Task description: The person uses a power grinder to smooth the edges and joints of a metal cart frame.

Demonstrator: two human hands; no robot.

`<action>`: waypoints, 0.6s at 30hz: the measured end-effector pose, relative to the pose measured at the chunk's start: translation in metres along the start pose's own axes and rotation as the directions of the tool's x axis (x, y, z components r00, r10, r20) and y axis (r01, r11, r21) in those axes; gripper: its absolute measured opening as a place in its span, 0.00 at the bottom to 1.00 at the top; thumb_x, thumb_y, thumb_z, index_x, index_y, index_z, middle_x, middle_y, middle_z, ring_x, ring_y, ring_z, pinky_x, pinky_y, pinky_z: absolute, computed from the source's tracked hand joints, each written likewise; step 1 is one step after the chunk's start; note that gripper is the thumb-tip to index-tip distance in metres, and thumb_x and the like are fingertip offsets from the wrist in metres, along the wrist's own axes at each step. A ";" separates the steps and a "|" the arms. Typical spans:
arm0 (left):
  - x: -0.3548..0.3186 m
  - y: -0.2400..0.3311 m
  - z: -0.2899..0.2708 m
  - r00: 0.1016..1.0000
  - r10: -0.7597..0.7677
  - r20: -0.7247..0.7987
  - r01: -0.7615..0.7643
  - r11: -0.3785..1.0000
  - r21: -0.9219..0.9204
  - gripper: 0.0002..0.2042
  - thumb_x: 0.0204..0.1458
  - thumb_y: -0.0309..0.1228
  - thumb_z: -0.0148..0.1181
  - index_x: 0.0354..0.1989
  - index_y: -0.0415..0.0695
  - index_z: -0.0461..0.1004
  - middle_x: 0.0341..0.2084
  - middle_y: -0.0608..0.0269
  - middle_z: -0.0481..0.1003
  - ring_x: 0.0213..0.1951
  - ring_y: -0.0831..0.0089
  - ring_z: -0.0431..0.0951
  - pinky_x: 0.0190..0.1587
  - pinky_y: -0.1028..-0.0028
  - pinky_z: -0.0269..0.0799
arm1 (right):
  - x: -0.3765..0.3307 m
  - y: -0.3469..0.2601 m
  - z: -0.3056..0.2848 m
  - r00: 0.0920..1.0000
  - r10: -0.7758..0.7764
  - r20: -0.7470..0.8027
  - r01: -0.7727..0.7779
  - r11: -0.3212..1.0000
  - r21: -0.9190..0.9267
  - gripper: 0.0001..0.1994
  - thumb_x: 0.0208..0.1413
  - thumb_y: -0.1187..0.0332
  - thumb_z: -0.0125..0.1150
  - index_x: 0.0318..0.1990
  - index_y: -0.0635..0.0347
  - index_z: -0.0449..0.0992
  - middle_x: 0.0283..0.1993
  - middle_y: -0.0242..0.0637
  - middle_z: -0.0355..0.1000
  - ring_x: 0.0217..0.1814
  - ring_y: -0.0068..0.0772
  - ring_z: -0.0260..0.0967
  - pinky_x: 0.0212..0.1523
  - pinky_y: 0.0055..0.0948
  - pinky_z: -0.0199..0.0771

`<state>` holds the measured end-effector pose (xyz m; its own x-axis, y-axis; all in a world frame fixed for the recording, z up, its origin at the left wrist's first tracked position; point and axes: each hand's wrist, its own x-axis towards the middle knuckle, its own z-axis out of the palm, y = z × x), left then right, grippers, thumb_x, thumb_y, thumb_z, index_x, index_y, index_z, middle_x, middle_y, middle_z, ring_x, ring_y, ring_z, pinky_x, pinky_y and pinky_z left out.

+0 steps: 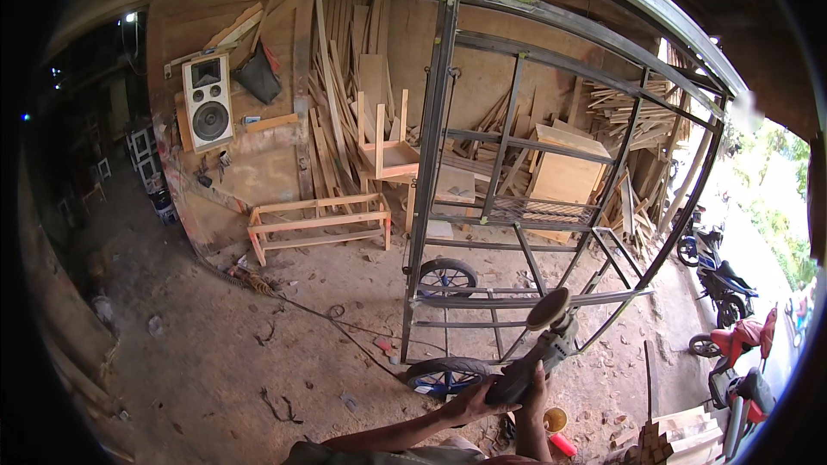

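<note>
An angle grinder [519,378] with a round brownish disc [549,309] is held in both hands near the lower middle. My left hand [472,402] is closed around the rear of its dark body. My right hand [535,389] grips the body farther forward, with the disc end pointing up and away. Just beyond the disc stands a tall grey metal frame [422,164] of welded bars, with a wire mesh panel [549,210] inside. Two spoked wheels with blue parts, a near one [450,375] and a far one [447,276], sit at its left side. Whether the disc touches a bar I cannot tell.
A cable [362,349] runs across the dusty floor. A wooden bench frame [319,222] stands against the wall, below a white speaker [208,103]. Planks [345,120] lean behind. Cut timber [680,439] lies at the lower right, near parked motorbikes [732,336].
</note>
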<state>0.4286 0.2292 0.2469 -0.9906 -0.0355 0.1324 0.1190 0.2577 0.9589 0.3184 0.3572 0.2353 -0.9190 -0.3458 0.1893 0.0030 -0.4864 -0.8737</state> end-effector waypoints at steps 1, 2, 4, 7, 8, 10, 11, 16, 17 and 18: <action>0.003 -0.002 -0.001 0.997 0.053 -0.059 -0.056 0.998 -0.041 0.44 0.52 0.55 0.68 0.66 0.33 0.60 0.55 0.44 0.72 0.57 0.59 0.73 0.59 0.64 0.69 | 0.005 0.007 0.003 0.998 0.061 0.036 -0.065 0.989 0.134 0.29 0.65 0.43 0.51 0.53 0.66 0.68 0.40 0.46 0.75 0.40 0.44 0.77 0.45 0.44 0.80; 0.008 -0.004 -0.003 0.987 0.104 -0.121 -0.114 0.990 -0.078 0.41 0.52 0.53 0.70 0.64 0.33 0.62 0.51 0.46 0.74 0.53 0.61 0.76 0.56 0.65 0.71 | 0.009 0.014 0.004 0.990 0.115 0.080 -0.133 0.956 0.263 0.32 0.64 0.40 0.49 0.56 0.65 0.67 0.43 0.47 0.75 0.43 0.46 0.76 0.47 0.45 0.78; 0.016 -0.006 -0.019 1.000 -0.004 0.012 0.008 0.958 -0.287 0.39 0.53 0.50 0.70 0.63 0.33 0.63 0.51 0.51 0.74 0.53 0.66 0.75 0.56 0.68 0.71 | 0.026 0.018 0.007 0.968 0.136 0.212 -0.214 0.885 0.412 0.43 0.62 0.28 0.36 0.62 0.62 0.64 0.49 0.47 0.73 0.51 0.50 0.73 0.55 0.50 0.73; 0.025 -0.010 -0.043 0.982 -0.138 0.129 0.183 0.869 -0.460 0.35 0.54 0.47 0.69 0.62 0.33 0.65 0.51 0.58 0.73 0.52 0.73 0.72 0.53 0.72 0.70 | 0.055 0.016 0.018 0.923 0.073 0.378 -0.302 0.748 0.591 0.44 0.61 0.27 0.36 0.63 0.62 0.63 0.51 0.48 0.73 0.52 0.50 0.72 0.54 0.51 0.73; 0.030 -0.020 -0.044 0.984 -0.132 0.120 0.175 0.832 -0.527 0.36 0.54 0.48 0.68 0.62 0.33 0.65 0.51 0.58 0.73 0.51 0.74 0.72 0.52 0.72 0.70 | 0.062 0.017 0.020 0.908 0.079 0.412 -0.342 0.707 0.619 0.44 0.62 0.28 0.38 0.66 0.62 0.61 0.54 0.49 0.71 0.56 0.52 0.71 0.57 0.53 0.72; 0.048 -0.034 -0.050 0.975 -0.129 0.183 0.219 0.723 -0.655 0.34 0.57 0.39 0.67 0.67 0.33 0.61 0.50 0.55 0.74 0.50 0.69 0.76 0.55 0.67 0.72 | 0.075 0.007 0.031 0.903 0.115 0.414 -0.361 0.727 0.584 0.41 0.63 0.32 0.41 0.67 0.60 0.61 0.55 0.49 0.72 0.56 0.51 0.72 0.56 0.54 0.73; 0.057 -0.035 -0.053 0.969 -0.157 0.191 0.246 0.691 -0.680 0.33 0.58 0.39 0.66 0.67 0.34 0.61 0.50 0.55 0.74 0.50 0.70 0.76 0.55 0.67 0.72 | 0.084 0.004 0.033 0.901 0.128 0.414 -0.366 0.737 0.568 0.39 0.64 0.34 0.42 0.68 0.59 0.62 0.55 0.49 0.72 0.55 0.51 0.73 0.56 0.54 0.74; 0.108 -0.047 -0.060 0.965 -0.148 0.217 0.250 0.770 -0.587 0.34 0.56 0.40 0.69 0.66 0.36 0.63 0.50 0.59 0.74 0.50 0.72 0.74 0.55 0.69 0.72 | 0.137 0.018 0.014 0.897 0.186 0.401 -0.391 0.757 0.523 0.39 0.64 0.36 0.46 0.67 0.64 0.62 0.57 0.53 0.71 0.54 0.55 0.73 0.57 0.56 0.74; 0.117 -0.051 -0.058 0.975 -0.098 0.199 0.187 0.847 -0.497 0.35 0.55 0.42 0.70 0.66 0.36 0.63 0.50 0.61 0.74 0.51 0.72 0.74 0.55 0.70 0.71 | 0.145 0.021 0.009 0.899 0.175 0.403 -0.384 0.757 0.529 0.38 0.65 0.37 0.45 0.67 0.63 0.62 0.57 0.52 0.71 0.55 0.54 0.74 0.57 0.56 0.74; 0.126 -0.056 -0.053 0.985 -0.071 0.158 0.146 0.832 -0.535 0.33 0.54 0.39 0.71 0.64 0.36 0.64 0.47 0.63 0.74 0.49 0.74 0.73 0.54 0.71 0.71 | 0.153 0.026 0.004 0.897 0.160 0.411 -0.380 0.755 0.534 0.38 0.65 0.37 0.45 0.68 0.62 0.62 0.58 0.51 0.71 0.55 0.53 0.74 0.57 0.57 0.75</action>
<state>0.3005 0.1590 0.2235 -0.9947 0.0998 0.0230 -0.0088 -0.3070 0.9517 0.1797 0.2888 0.2431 -0.6620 -0.7182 0.2142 0.5619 -0.6647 -0.4924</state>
